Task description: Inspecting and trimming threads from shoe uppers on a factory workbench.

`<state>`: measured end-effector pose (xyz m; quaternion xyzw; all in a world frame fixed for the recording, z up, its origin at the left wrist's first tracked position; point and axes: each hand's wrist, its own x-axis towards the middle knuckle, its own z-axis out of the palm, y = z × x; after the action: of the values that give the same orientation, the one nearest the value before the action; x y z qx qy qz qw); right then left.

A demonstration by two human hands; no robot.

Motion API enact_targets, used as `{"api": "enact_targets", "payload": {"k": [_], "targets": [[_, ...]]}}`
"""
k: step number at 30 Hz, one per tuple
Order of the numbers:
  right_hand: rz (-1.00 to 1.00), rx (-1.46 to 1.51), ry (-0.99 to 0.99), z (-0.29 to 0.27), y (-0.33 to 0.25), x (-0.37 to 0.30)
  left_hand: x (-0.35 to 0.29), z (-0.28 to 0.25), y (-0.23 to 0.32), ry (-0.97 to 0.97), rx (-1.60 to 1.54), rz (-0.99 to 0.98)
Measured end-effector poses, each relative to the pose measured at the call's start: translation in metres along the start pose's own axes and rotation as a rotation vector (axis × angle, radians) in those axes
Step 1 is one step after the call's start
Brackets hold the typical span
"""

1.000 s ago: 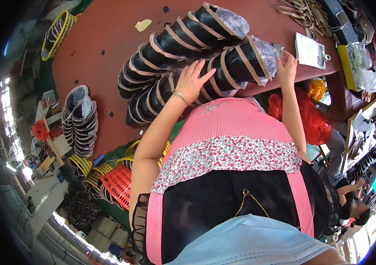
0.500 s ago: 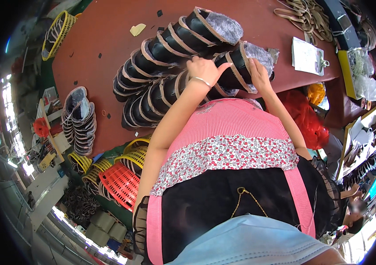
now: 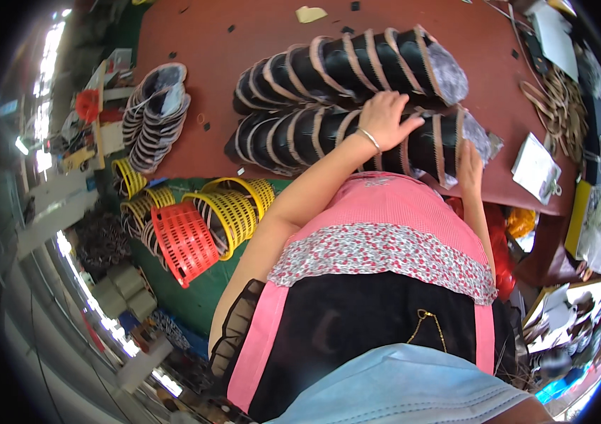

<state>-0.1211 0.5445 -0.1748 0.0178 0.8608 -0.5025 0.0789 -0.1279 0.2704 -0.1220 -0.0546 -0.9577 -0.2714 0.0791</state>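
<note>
Two long rows of nested black shoe uppers with tan edging and grey fleece lining lie side by side on the table. On top of the near row (image 3: 300, 138) rests my left hand (image 3: 386, 121), its thumb apart and its fingers reaching over to the gap beside the far row (image 3: 336, 65). My right hand (image 3: 469, 166) lies with straight fingers against the fleecy right end of the near row. Neither hand is wrapped round an upper. The underside of the near row is partly hidden by my left forearm and the pink apron (image 3: 385, 201).
A smaller stack of uppers (image 3: 155, 116) stands at the table's left edge. Yellow baskets (image 3: 233, 215) and a red basket (image 3: 184, 244) are below it. To the right lie a clipboard with papers (image 3: 535, 169) and a heap of tan straps (image 3: 558, 106) on the red-brown table (image 3: 201, 35).
The whole view has turned, so the rows now run more level and sit farther right. Both hands stay on the near row, the left on top and the right at its end.
</note>
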Motion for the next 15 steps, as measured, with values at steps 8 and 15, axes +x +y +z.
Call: {"api": "enact_targets", "payload": {"k": [8, 15], "targets": [[0.076, -0.019, 0.044, -0.002, -0.022, -0.004, -0.073, -0.13, -0.234, 0.43, 0.379, -0.444], [0.103, -0.173, 0.212, 0.01, -0.041, -0.019, -0.059, -0.157, -0.253, 0.203, 0.349, -0.229]]}}
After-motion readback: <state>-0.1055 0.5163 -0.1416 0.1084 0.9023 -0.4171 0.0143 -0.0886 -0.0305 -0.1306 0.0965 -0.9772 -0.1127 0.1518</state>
